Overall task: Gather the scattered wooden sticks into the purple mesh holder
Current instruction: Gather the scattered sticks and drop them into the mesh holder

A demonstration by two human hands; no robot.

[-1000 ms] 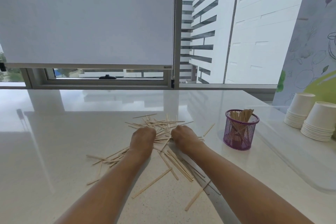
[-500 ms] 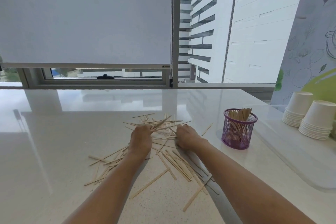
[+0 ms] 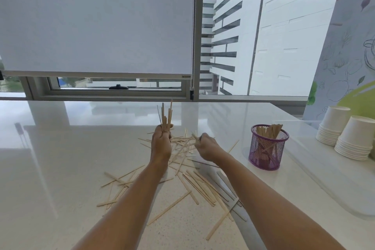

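**Stick gathering: partway, most still loose**

Left hand [image 3: 161, 144] fisted around an upright bundle of sticks [image 3: 166, 116]. Right hand [image 3: 205, 145] curled, pinching a few sticks. Purple mesh holder [image 3: 267, 148], to the right on the white counter [image 3: 60, 158], has some sticks in it. Scattered wooden sticks [image 3: 194, 183] remain; judged under half done.

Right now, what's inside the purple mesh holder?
Flat wooden sticks stand in the purple wire-mesh holder, tops poking above its rim. Through the mesh, their lower parts are dim; the bottom cannot be made out.
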